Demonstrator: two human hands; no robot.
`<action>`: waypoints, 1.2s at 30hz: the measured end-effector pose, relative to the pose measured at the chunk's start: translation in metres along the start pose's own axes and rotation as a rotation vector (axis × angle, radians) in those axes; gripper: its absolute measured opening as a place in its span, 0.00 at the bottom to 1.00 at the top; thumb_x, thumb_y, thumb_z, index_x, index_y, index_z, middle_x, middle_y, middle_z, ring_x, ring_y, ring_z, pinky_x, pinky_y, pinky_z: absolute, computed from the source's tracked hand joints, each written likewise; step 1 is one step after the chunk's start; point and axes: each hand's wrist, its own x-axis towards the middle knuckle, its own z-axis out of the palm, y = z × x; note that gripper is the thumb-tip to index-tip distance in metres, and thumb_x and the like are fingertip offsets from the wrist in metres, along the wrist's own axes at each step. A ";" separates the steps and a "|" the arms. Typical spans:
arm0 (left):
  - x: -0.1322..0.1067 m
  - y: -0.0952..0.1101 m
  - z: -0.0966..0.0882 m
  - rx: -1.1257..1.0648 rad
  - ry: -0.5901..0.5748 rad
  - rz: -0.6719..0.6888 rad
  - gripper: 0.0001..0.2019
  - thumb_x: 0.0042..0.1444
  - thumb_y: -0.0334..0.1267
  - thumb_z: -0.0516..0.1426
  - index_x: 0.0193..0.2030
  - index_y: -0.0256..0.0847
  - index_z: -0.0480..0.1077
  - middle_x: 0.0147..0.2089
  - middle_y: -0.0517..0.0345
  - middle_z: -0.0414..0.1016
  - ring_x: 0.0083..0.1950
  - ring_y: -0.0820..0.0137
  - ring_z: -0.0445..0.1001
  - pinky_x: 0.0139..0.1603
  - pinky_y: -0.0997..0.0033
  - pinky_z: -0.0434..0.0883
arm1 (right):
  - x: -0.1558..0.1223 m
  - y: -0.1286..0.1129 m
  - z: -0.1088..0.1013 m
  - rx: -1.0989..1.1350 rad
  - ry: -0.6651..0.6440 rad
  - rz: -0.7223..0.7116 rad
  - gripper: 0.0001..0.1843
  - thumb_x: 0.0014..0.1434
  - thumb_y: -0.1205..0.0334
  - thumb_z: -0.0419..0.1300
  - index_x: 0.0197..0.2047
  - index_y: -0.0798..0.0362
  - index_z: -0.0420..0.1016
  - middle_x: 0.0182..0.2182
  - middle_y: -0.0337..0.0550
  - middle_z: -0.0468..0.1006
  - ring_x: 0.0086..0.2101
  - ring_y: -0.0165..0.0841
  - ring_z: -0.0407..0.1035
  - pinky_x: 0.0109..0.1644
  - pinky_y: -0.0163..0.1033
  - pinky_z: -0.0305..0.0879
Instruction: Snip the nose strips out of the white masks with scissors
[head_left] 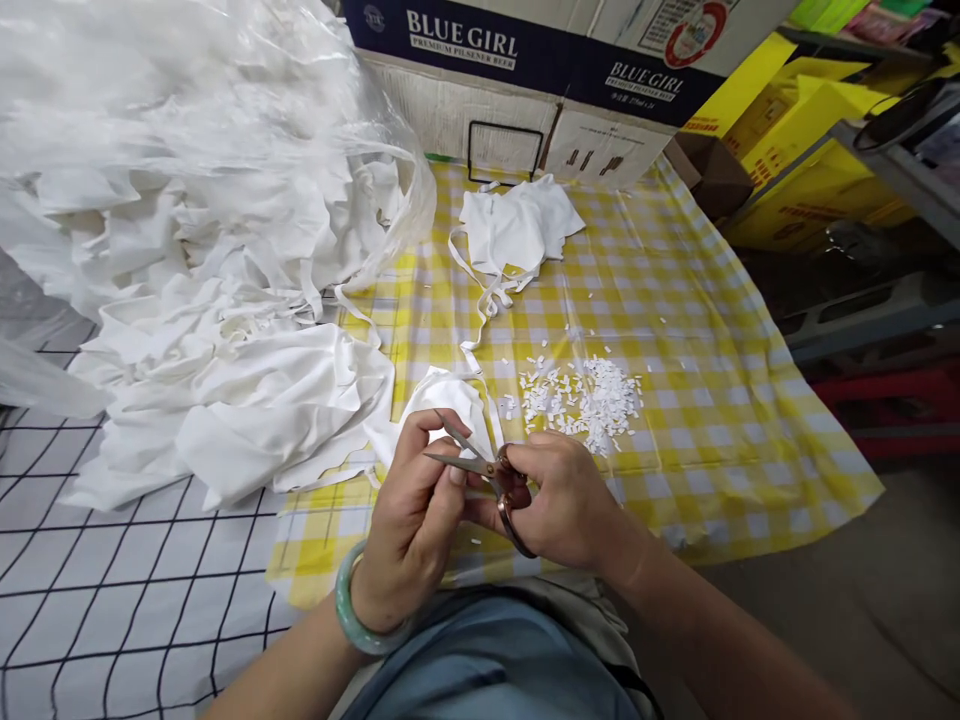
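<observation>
The right hand (pixel 562 490) is clamped on a pair of silvery metal scissors (pixel 478 465) with bronze-coloured loop handles, fingers through the loops, blades spread and pointing toward ten o'clock. Close beside it, the left hand (pixel 420 510), with a pale green bangle (pixel 355 612) at its wrist, has its fingers curled together near the blades; what they pinch is hidden, so I cannot tell whether they grip.

Just beyond the left hand, at twelve o'clock, is a soft white fabric piece (pixel 454 392), partly covered by the fingers. A thin white fabric strap (pixel 480 325) runs from there to a small white fabric stack (pixel 517 225) farther off at twelve. Tiny white clippings (pixel 604 400) lie heaped at one o'clock on the yellow-and-white checked tabletop (pixel 697 330). A large white fabric pile (pixel 255 400) spreads at ten.
</observation>
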 end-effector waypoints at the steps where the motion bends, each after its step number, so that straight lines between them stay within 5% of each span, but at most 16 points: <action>1: 0.002 0.000 0.002 0.010 -0.020 -0.001 0.13 0.69 0.31 0.46 0.35 0.42 0.68 0.41 0.50 0.66 0.55 0.61 0.62 0.55 0.60 0.64 | -0.003 0.003 -0.001 -0.015 0.010 0.016 0.28 0.50 0.40 0.66 0.18 0.52 0.63 0.16 0.37 0.67 0.21 0.27 0.58 0.29 0.35 0.50; 12: 0.031 -0.002 0.051 -0.060 -0.271 -0.067 0.15 0.69 0.36 0.47 0.32 0.40 0.69 0.43 0.49 0.66 0.51 0.62 0.66 0.53 0.63 0.68 | -0.045 0.052 -0.004 0.140 0.166 0.351 0.29 0.52 0.41 0.66 0.15 0.53 0.62 0.13 0.33 0.61 0.18 0.24 0.51 0.22 0.33 0.46; 16: 0.033 0.007 0.009 0.092 -0.301 -0.072 0.17 0.68 0.36 0.47 0.28 0.39 0.68 0.42 0.49 0.69 0.46 0.64 0.70 0.44 0.68 0.70 | -0.042 0.070 -0.025 0.282 0.182 0.442 0.24 0.51 0.38 0.67 0.26 0.52 0.70 0.21 0.36 0.70 0.23 0.29 0.64 0.27 0.33 0.59; 18: 0.026 0.008 -0.027 0.319 -0.261 -0.074 0.15 0.67 0.36 0.48 0.29 0.40 0.67 0.42 0.50 0.71 0.43 0.65 0.72 0.40 0.68 0.70 | -0.033 0.070 -0.033 0.255 0.203 0.343 0.24 0.50 0.40 0.69 0.37 0.51 0.71 0.33 0.42 0.77 0.34 0.36 0.71 0.39 0.39 0.68; 21: 0.004 -0.006 -0.067 0.775 -0.111 -0.050 0.10 0.63 0.43 0.55 0.33 0.40 0.69 0.46 0.48 0.73 0.46 0.58 0.73 0.45 0.59 0.71 | -0.012 0.054 -0.023 0.228 0.142 0.121 0.30 0.48 0.45 0.72 0.47 0.50 0.65 0.51 0.51 0.74 0.51 0.44 0.69 0.57 0.49 0.65; 24: -0.018 -0.032 -0.073 0.938 -0.116 -0.078 0.19 0.57 0.45 0.60 0.52 0.38 0.69 0.58 0.39 0.69 0.55 0.48 0.72 0.52 0.48 0.71 | 0.012 0.031 0.015 0.154 0.013 -0.053 0.34 0.44 0.54 0.74 0.50 0.52 0.65 0.52 0.54 0.72 0.53 0.48 0.66 0.58 0.52 0.64; 27: -0.018 -0.043 -0.060 0.712 -0.284 -0.127 0.18 0.58 0.33 0.54 0.56 0.40 0.67 0.53 0.44 0.73 0.47 0.59 0.77 0.45 0.60 0.76 | 0.031 0.016 0.049 0.103 -0.057 -0.179 0.14 0.49 0.73 0.64 0.38 0.52 0.67 0.38 0.46 0.74 0.41 0.40 0.69 0.47 0.44 0.68; 29: 0.006 -0.036 -0.054 0.577 -0.274 -0.062 0.13 0.56 0.28 0.53 0.46 0.41 0.72 0.42 0.52 0.75 0.39 0.65 0.77 0.39 0.67 0.75 | 0.049 0.011 0.049 0.158 -0.014 -0.210 0.13 0.48 0.79 0.58 0.31 0.51 0.64 0.31 0.39 0.72 0.33 0.33 0.68 0.39 0.37 0.66; 31: 0.054 -0.020 -0.052 0.504 -0.112 0.089 0.09 0.54 0.27 0.55 0.38 0.41 0.73 0.35 0.57 0.74 0.36 0.67 0.75 0.37 0.69 0.73 | 0.077 0.007 0.022 0.252 0.124 -0.218 0.12 0.49 0.78 0.57 0.29 0.51 0.63 0.27 0.35 0.69 0.29 0.30 0.66 0.34 0.33 0.63; 33: 0.121 -0.001 -0.050 0.475 0.099 0.220 0.09 0.51 0.26 0.57 0.39 0.39 0.73 0.35 0.57 0.74 0.38 0.66 0.74 0.40 0.68 0.72 | 0.117 0.003 -0.024 0.308 0.322 -0.225 0.10 0.50 0.74 0.59 0.30 0.50 0.63 0.26 0.33 0.68 0.28 0.29 0.65 0.33 0.33 0.62; 36: 0.219 0.014 -0.041 0.439 0.218 0.294 0.17 0.55 0.26 0.56 0.51 0.38 0.71 0.51 0.50 0.73 0.52 0.64 0.72 0.53 0.63 0.71 | 0.188 0.002 -0.103 0.248 0.598 -0.229 0.11 0.51 0.70 0.61 0.31 0.49 0.61 0.26 0.33 0.68 0.28 0.29 0.65 0.34 0.35 0.63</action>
